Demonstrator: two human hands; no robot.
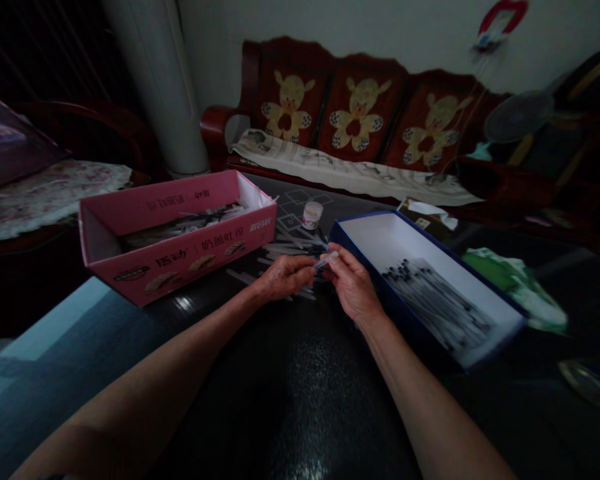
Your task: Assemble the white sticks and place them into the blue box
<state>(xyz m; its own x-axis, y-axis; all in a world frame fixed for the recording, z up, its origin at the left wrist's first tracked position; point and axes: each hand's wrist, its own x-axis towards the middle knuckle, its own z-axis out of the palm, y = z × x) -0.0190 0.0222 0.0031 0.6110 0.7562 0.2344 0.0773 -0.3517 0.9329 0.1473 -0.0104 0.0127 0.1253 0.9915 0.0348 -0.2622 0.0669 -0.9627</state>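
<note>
Near the middle of the dark table, my left hand [283, 277] and my right hand [351, 280] meet at a thin, whitish, see-through pen [326, 260]. The right fingers pinch it, and the left fingers close on its lower left end. Loose pen pieces [285, 248] lie scattered on the table behind and under my left hand. To the right, a blue-rimmed box [367, 237] holds a layer of clear pens [437, 303] with dark ends. At the left, a pink cardboard box [205, 250] contains more slender pieces [180, 229], too dim to make out fully.
A small white jar [312, 215] stands behind the loose pieces. Right of the blue-rimmed box lies a green and white plastic bag [517, 287]; a tissue box [427, 217] sits behind it. Beyond the table is a wooden sofa [325, 113].
</note>
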